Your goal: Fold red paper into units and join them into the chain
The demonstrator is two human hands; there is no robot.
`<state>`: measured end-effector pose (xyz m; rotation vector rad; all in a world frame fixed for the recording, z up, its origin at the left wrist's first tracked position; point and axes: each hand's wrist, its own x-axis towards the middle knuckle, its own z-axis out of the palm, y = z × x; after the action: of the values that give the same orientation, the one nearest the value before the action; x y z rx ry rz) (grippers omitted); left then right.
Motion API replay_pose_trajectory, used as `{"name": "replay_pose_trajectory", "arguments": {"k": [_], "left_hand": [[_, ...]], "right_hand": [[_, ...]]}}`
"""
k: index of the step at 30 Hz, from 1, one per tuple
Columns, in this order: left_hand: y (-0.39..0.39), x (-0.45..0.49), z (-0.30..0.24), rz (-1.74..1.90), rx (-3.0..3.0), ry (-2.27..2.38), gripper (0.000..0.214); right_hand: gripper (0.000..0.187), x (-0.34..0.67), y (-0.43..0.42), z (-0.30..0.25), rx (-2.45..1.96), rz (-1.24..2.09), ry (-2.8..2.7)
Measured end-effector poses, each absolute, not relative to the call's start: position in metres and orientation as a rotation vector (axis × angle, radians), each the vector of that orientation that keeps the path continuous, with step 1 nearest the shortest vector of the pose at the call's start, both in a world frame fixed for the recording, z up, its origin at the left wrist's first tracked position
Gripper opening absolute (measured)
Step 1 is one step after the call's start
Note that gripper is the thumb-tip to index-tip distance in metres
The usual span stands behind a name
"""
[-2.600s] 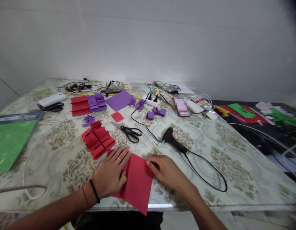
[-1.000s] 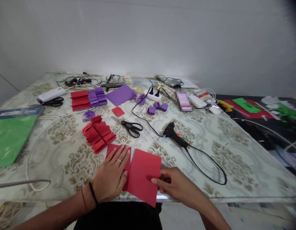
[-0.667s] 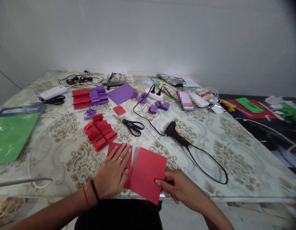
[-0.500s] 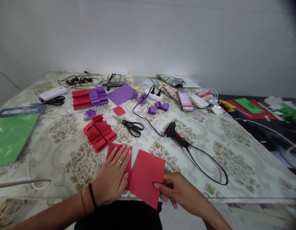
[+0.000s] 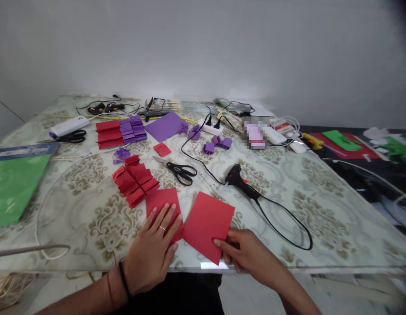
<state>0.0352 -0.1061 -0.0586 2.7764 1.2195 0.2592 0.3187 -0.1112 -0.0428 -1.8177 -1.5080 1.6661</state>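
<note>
My left hand (image 5: 153, 253) lies flat, fingers spread, on a small red paper piece (image 5: 162, 202) near the table's front edge. My right hand (image 5: 247, 256) pinches the near corner of a larger red paper square (image 5: 208, 223) that rests just right of the left hand. A pile of folded red paper pieces (image 5: 134, 180) sits just beyond the left hand. Black scissors (image 5: 180, 170) lie behind the papers, and a black glue gun (image 5: 239, 181) with its cable lies to the right.
Green sheets (image 5: 12, 186) lie at the left edge. Red and purple folded stacks (image 5: 119, 131), a purple sheet (image 5: 165, 126), a power strip (image 5: 211, 127), cables, a second pair of scissors (image 5: 70, 137) and small purple pieces (image 5: 218, 143) crowd the far side. A dark table (image 5: 363, 175) stands right.
The red sheet has come apart into two pieces. My right hand has drawn the larger piece rightward and turned it, while my left hand slid back a little on the smaller piece.
</note>
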Motion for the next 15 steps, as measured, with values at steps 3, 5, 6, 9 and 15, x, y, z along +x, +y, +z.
{"name": "replay_pose_trajectory", "arguments": {"k": [3,5,6,9,15], "left_hand": [[-0.107,0.035,-0.058,0.258,2.770,1.219,0.068],[-0.107,0.035,-0.059,0.252,2.772,1.220,0.069],[-0.107,0.035,-0.059,0.249,2.774,1.222,0.069],[-0.107,0.035,-0.059,0.235,2.779,1.230,0.068],[-0.107,0.034,-0.060,0.255,2.751,1.239,0.068]], "right_hand": [[0.039,0.325,-0.112,-0.047,-1.802,1.666,-1.530],[0.039,0.328,-0.112,-0.048,-1.789,1.674,-1.539],[0.039,0.330,-0.112,-0.048,-1.787,1.679,-1.539],[0.039,0.334,-0.112,-0.045,-1.790,1.675,-1.540],[0.042,0.344,-0.112,-0.040,-1.850,1.644,-1.508]]}}
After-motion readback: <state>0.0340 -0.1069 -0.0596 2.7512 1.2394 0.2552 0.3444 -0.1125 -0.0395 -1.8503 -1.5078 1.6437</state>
